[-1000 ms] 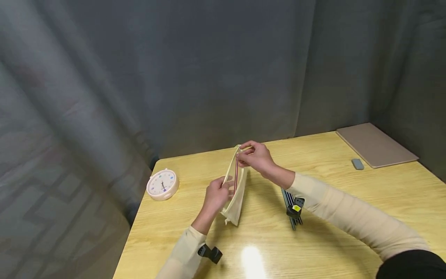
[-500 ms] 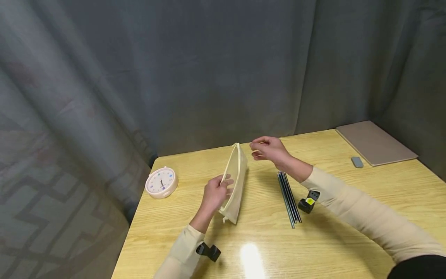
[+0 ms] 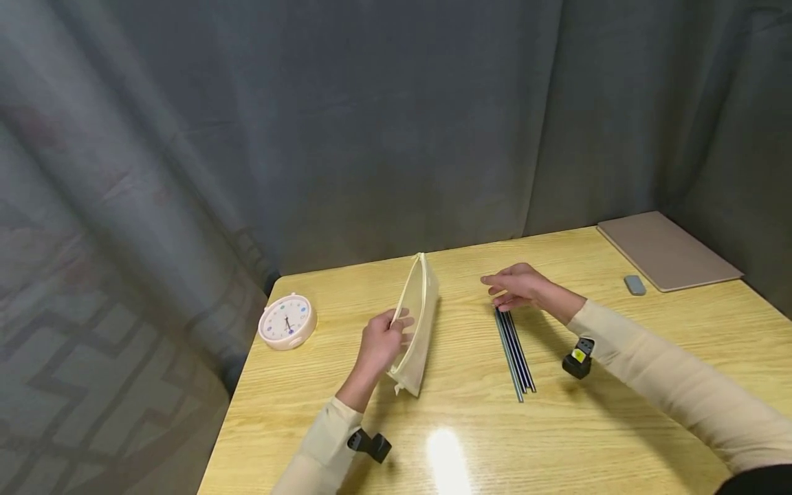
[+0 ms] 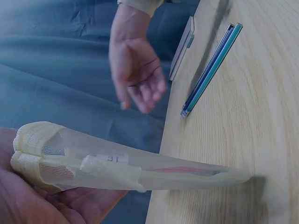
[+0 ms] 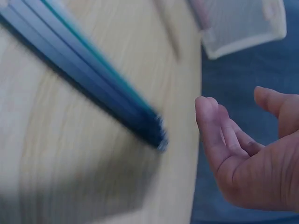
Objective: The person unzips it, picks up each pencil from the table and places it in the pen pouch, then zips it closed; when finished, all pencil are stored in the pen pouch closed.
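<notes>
My left hand [image 3: 379,342] holds a cream, see-through zip pouch [image 3: 425,337] by its near side, with the mouth unzipped. Fingers show through the mesh, and in the left wrist view a pinkish-red streak [image 4: 180,170] shows inside the pouch. Several dark blue and teal pencils [image 3: 515,354] lie together on the table right of the pouch. Just over their far ends hovers my right hand [image 3: 521,284], fingers loosely bent and nothing between them. In the right wrist view thumb and fingers of that hand [image 5: 252,163] stand apart, clear of the pencils [image 5: 93,70].
A round pale pink clock [image 3: 287,322] stands at the table's left edge. Back right lie a brownish notebook [image 3: 668,251] and a small grey eraser-like block [image 3: 634,285]. A dark grey curtain [image 3: 396,137] hangs behind the wooden table [image 3: 346,426].
The right hand has let go of a reddish pencil in the pouch, then moved right and down to the pencils' far ends. The left hand keeps its grip on the pouch.
</notes>
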`<state>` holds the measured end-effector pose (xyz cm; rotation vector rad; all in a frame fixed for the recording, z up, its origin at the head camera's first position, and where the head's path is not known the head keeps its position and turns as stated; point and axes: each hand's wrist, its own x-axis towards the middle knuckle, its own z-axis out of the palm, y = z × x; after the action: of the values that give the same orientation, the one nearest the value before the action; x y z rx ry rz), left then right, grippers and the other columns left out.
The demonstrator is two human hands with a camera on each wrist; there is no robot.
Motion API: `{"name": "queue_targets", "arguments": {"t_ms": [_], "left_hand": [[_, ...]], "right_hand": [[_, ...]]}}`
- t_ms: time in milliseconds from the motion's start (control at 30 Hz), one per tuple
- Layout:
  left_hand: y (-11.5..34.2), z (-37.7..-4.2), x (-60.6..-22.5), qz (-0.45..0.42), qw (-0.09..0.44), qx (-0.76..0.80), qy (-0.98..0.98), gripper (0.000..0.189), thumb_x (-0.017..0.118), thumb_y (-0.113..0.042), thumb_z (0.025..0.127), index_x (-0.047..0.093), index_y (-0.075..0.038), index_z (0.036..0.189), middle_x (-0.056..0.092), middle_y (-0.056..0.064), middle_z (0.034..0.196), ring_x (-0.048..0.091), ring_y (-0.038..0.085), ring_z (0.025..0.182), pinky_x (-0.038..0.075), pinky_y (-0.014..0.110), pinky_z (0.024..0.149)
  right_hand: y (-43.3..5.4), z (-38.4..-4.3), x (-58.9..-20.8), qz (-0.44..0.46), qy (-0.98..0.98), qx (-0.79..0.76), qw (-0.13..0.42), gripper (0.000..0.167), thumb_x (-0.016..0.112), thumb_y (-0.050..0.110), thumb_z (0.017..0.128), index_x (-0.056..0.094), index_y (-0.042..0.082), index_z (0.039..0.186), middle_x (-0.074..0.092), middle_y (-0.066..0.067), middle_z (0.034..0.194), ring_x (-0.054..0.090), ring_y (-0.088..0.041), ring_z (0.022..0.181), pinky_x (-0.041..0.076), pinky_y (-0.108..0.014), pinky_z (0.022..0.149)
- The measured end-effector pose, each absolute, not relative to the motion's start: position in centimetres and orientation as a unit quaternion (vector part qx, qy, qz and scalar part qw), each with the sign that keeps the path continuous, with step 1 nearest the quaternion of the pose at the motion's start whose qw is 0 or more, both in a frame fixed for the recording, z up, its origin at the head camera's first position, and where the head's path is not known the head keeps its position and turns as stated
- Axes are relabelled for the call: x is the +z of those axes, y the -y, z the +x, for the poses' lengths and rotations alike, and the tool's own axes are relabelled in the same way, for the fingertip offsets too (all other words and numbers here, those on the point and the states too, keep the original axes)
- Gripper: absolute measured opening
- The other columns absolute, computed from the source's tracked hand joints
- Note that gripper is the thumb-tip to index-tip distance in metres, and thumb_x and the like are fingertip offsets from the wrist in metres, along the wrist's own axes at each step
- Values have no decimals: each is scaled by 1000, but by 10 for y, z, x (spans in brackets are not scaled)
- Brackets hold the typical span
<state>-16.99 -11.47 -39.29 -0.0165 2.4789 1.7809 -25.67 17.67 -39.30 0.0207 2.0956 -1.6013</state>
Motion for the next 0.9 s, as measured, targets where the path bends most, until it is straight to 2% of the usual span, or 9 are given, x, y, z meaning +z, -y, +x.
{"name": "queue_targets", "arguments": {"t_ms": [133, 200, 267, 367, 500, 733, 900], "left_hand": [[115, -170, -392, -5, 43, 583, -811, 36, 46, -6, 105, 61, 9, 135, 69, 27, 126, 74, 39, 102, 64, 41, 82], [115, -169, -392, -7, 44, 585, -810, 36, 46, -6, 105, 61, 9, 135, 69, 27, 126, 74, 38, 102, 64, 41, 82], [114, -169, -392, -7, 44, 587, -808, 37, 46, -5, 105, 61, 10, 135, 69, 27, 126, 74, 39, 102, 64, 41, 83], [113, -169, -392, -8, 46, 589, -807, 37, 45, -5, 105, 61, 10, 135, 69, 27, 126, 74, 39, 102, 64, 41, 83], [112, -168, -391, -9, 46, 588, -808, 37, 45, -4, 105, 61, 9, 135, 69, 27, 125, 74, 38, 101, 64, 40, 82], [111, -168, -390, -9, 46, 589, -807, 37, 45, -5, 104, 61, 9, 135, 70, 26, 125, 74, 38, 101, 64, 40, 82], [111, -168, -392, -8, 45, 590, -806, 37, 45, -4, 104, 60, 10, 135, 70, 27, 125, 74, 39, 101, 64, 40, 82]], "right_hand": [[-190, -258, -406, 24, -783, -574, 238, 59, 58, 26, 105, 44, -18, 142, 64, -24, 119, 69, -7, 74, 63, -27, 74], [-195, -258, -412, 28, -791, -565, 230, 54, 60, 24, 105, 49, -18, 138, 67, -15, 106, 68, -9, 74, 64, -29, 73], [-198, -256, -417, 29, -804, -550, 223, 50, 61, 23, 104, 54, -17, 133, 67, -13, 99, 67, -11, 75, 64, -30, 73], [-202, -254, -425, 20, -825, -522, 215, 46, 63, 23, 103, 58, -16, 128, 67, -12, 95, 66, -15, 77, 64, -32, 73], [-204, -252, -435, 4, -852, -483, 199, 44, 66, 21, 101, 60, -15, 124, 69, -16, 99, 68, -18, 80, 63, -35, 73], [-205, -250, -446, -4, -873, -462, 157, 37, 70, 10, 96, 59, -17, 119, 73, -13, 84, 70, -13, 68, 62, -33, 66], [-203, -249, -447, -10, -884, -446, 139, 39, 74, 8, 93, 60, -18, 118, 73, -15, 84, 69, -11, 67, 63, -32, 64]]}}
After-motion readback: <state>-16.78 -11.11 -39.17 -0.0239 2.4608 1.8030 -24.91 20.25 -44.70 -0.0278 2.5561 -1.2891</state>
